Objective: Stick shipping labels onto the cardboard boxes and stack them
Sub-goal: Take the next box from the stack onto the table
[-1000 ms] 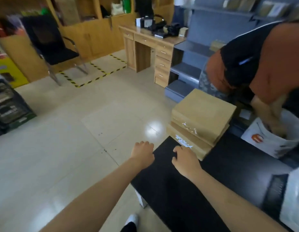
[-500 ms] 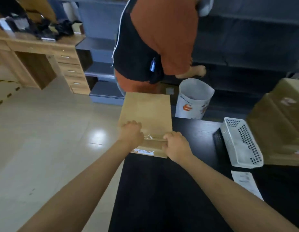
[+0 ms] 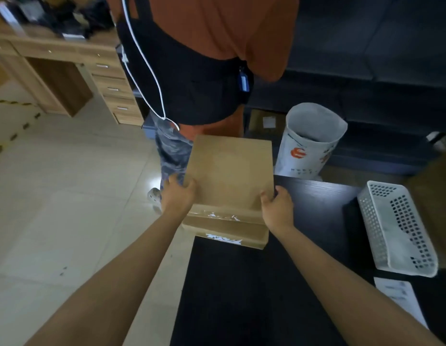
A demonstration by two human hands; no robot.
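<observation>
Black rectangular desk (image 3: 241,295). Stack of flat brown cardboard boxes (image 3: 230,176), far left corner, overhanging; top face shows no label, so labelling apparently remains. White perforated plastic basket (image 3: 396,228), right edge. Left hand (image 3: 178,194), right hand (image 3: 276,204): each curled around one side of the top box.

We see a stack of cardboard boxes (image 3: 229,171) on the far left corner of a table (image 3: 254,295). Our left hand (image 3: 178,194) grips the top box's left edge, our right hand (image 3: 276,204) its right edge. Right of the stack on the table lies a plastic basket (image 3: 396,231), with a sheet of paper (image 3: 399,298) nearer to us. Behind the table stands an open bag (image 3: 311,141). Behind the stack stands another person (image 3: 192,58). A desk with drawers (image 3: 67,68) stands at far left.
</observation>
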